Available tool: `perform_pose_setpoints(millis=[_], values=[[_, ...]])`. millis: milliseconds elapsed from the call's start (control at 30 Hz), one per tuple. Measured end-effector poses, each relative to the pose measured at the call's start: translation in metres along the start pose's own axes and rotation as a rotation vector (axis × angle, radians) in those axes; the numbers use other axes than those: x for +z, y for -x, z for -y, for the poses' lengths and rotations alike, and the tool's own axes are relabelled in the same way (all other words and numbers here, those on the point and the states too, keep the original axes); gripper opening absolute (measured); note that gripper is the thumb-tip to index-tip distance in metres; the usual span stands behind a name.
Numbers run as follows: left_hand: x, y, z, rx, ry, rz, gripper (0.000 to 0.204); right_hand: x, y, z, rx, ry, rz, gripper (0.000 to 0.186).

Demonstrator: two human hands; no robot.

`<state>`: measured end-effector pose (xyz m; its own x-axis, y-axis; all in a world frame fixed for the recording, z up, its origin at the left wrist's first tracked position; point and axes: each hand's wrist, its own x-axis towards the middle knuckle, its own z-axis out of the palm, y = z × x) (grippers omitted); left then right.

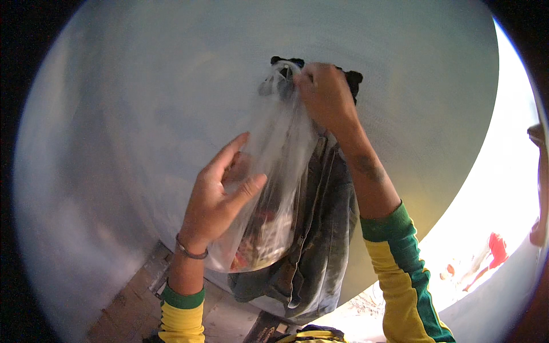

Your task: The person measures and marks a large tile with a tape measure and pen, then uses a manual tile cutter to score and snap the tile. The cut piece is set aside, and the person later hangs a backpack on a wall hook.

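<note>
A clear plastic bag (280,148) hangs from a black wall hook (289,60), with small colourful contents showing at its bottom. My right hand (326,94) is raised to the hook, its fingers closed at the top of the bag; the exact grip is partly hidden. Beside the bag my left hand (220,197) is open, thumb and fingers apart, close to the plastic. Behind the bag and to its right hangs a dark grey garment (323,228) with a visible seam. A second black hook (354,80) shows just right of my right hand.
The pale wall (143,103) fills most of the view. Brown cardboard (128,303) lies low on the left. At the right is a brightly lit opening (474,211), with something red (497,250) beyond it.
</note>
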<state>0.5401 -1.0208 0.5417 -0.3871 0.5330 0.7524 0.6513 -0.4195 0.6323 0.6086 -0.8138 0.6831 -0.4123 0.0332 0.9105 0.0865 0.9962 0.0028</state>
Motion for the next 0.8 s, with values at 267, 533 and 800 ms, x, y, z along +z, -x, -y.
perform_pose_setpoints(millis=[267, 533, 800], values=[[-0.026, -0.018, -0.006, -0.112, 0.182, -0.036, 0.047, -0.058, 0.009, 0.002, -0.003, -0.55, 0.051, 0.035], [0.031, -0.098, 0.027, -0.052, 0.054, -0.091, 0.05, -0.118, 0.184, -0.003, 0.881, -1.809, 0.138, 0.031], [0.039, -0.164, 0.038, -0.013, 0.006, -0.359, 0.038, -0.175, 0.213, -0.002, 0.683, -1.631, 0.252, 0.019]])
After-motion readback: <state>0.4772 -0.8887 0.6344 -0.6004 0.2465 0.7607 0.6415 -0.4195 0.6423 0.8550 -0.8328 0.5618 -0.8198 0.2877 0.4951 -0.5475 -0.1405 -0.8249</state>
